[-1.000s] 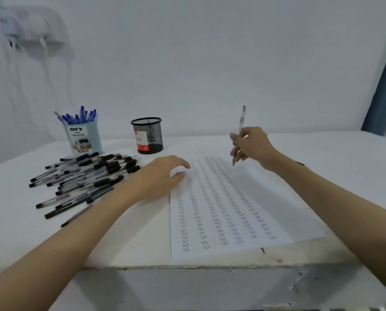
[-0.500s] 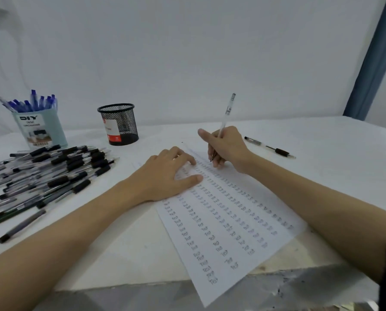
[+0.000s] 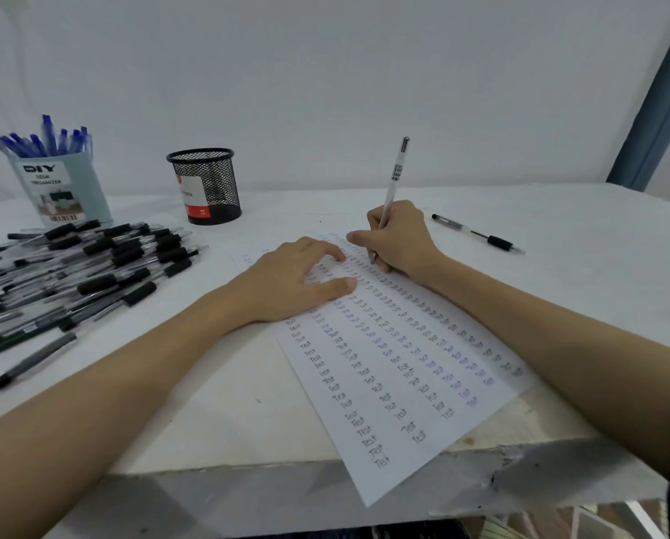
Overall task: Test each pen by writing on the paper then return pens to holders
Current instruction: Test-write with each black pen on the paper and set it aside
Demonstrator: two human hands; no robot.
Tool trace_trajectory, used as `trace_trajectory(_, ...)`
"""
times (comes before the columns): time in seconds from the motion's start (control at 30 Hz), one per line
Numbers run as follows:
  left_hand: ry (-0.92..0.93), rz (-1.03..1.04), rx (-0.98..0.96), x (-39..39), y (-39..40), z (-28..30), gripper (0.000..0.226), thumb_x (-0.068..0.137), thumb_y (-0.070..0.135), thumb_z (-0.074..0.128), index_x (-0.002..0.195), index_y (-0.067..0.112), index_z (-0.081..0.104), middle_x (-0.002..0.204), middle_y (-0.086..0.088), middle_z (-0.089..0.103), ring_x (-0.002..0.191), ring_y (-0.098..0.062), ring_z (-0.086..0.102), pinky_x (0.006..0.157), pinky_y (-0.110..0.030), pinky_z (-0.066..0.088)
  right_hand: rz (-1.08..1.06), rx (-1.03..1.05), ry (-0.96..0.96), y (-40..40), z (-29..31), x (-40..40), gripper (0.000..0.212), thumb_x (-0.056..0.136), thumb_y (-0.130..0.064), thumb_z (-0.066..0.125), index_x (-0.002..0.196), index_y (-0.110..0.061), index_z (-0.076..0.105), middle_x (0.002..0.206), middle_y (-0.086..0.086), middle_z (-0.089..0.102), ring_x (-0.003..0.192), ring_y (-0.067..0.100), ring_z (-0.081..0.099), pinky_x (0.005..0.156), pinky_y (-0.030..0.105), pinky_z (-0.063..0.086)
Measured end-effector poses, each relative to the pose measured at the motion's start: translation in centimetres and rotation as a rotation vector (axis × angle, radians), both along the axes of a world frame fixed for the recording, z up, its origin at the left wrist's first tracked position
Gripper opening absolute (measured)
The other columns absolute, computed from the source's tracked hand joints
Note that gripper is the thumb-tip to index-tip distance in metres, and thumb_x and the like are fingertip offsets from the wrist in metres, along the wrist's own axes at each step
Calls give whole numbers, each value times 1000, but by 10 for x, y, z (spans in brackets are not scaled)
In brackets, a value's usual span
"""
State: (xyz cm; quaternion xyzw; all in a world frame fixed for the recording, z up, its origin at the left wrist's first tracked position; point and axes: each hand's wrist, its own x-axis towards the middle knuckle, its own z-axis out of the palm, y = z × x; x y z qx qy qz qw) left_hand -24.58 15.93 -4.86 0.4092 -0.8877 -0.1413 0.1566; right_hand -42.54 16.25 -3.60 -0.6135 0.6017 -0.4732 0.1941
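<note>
Seen from the head camera, a person sits at a white desk testing pens. The right hand has its grip clenched round a white pen, held nearly upright in a writing hold with the tip down on a sheet of paper, near its far end. Just left of that grip, the left hand lies flat with relaxed fingers spread on the sheet, grasping nothing; it looks placed there to pin the paper so it cannot slide under the pen strokes. Toward the person from both hands, the paper runs at a slant and overhangs the desk edge, filled with columns of the word "Test", which suggests many pens are already tried. Well to the left of the left hand lies a heap of black pens, probably waiting for their turn or for return. Beyond the heap stands a pale blue desk organizer holding blue pens, and beside it a black mesh holder; I cannot tell whether anything is in it. Just right of the writing grip, one loose black pen rests apart on the desk.
</note>
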Motion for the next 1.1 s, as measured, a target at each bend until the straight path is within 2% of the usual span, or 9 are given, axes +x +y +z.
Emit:
trace_trajectory(0.2, -6, 4, 4, -1, 2, 1, 65, 71, 74, 36, 125, 40, 45, 136, 11, 41, 123, -9, 37, 104, -32, 30, -28, -4, 2, -2, -1, 0, 44, 77, -1, 62, 50, -12, 29, 55, 17, 49, 26, 13, 42, 35, 21, 32)
trace_trajectory(0.3, 1, 7, 13, 0, 3, 1, 64, 71, 74, 36, 125, 41, 45, 136, 11, 41, 124, -10, 37, 106, -35, 30, -40, 5, 46, -3, -1, 1, 44, 77, 2, 59, 50, -14, 28, 58, 14, 44, 29, 12, 41, 34, 20, 30)
trace_trajectory(0.43, -4, 12, 16, 0, 3, 1, 64, 71, 75, 37, 125, 41, 45, 135, 12, 41, 125, -10, 37, 107, -36, 30, -54, -11, 12, -5, -2, -1, 43, 77, 2, 60, 49, -12, 30, 57, 19, 48, 26, 12, 40, 32, 20, 31)
trace_trajectory(0.57, -9, 13, 17, -1, 4, 3, 67, 73, 77, 39, 127, 38, 45, 137, 10, 40, 125, -11, 36, 107, -35, 29, -60, -15, 31, -4, -1, 0, 45, 78, 1, 60, 49, -13, 28, 58, 16, 44, 25, 8, 39, 32, 18, 31)
trace_trajectory(0.67, -3, 6, 12, 0, 4, 3, 65, 74, 78, 41, 126, 39, 45, 137, 10, 40, 125, -12, 36, 107, -36, 30, -52, -4, 27, -5, -2, -1, 46, 78, 0, 61, 49, -13, 28, 57, 17, 47, 28, 12, 41, 31, 18, 31)
trace_trajectory(0.77, -3, 11, 19, 0, 2, 1, 65, 73, 79, 39, 125, 40, 45, 136, 11, 41, 125, -11, 37, 106, -35, 30, -67, -20, 48, -6, -2, -1, 46, 77, 1, 59, 49, -14, 26, 58, 15, 42, 35, 18, 42, 31, 17, 28)
trace_trajectory(0.93, -1, 12, 20, -1, 2, 1, 63, 75, 77, 40, 126, 40, 44, 136, 11, 41, 124, -10, 36, 106, -34, 30, -50, -10, -7, -4, -2, -2, 43, 76, 0, 61, 49, -11, 30, 51, 16, 50, 24, 14, 41, 33, 18, 32)
trace_trajectory(1.1, 0, 7, 14, 0, 2, 1, 62, 75, 76, 40, 126, 40, 44, 136, 11, 40, 124, -10, 36, 106, -35, 30, -90, -1, 40, -5, -1, 0, 41, 75, 3, 55, 50, -13, 27, 58, 15, 43, 25, 11, 35, 30, 16, 26)
